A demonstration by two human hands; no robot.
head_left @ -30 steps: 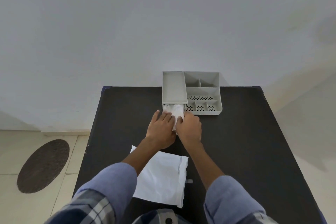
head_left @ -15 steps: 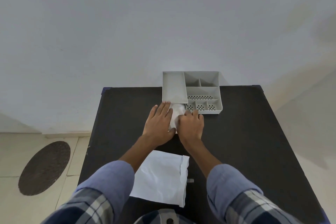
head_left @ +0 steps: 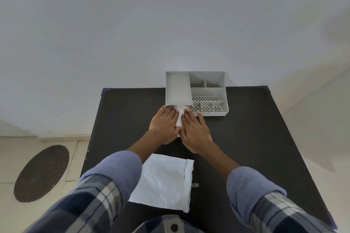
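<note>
Nearest, we note a flat, creased white pouch on the matte black counter. Beyond it, the left hand and right hand press flat, fingers straight, on a crumpled white packet. The packet sits half inside the left slot of the grey plastic organizer.

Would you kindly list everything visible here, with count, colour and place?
organiser: one, grey, far table edge, against the wall.
folded piece: one, white, at the organiser's left front opening, under both hands.
flat sheet: one, white, near table edge, between the forearms.
tape strip: one, grey, on the table beside the flat sheet.
table: one, black, centre.
round mat: one, dark brown, floor at left.
left hand: fingers straight, pressing the folded piece.
right hand: fingers straight, pressing the folded piece.
sleeves: two, blue cuffs, bottom.
</note>
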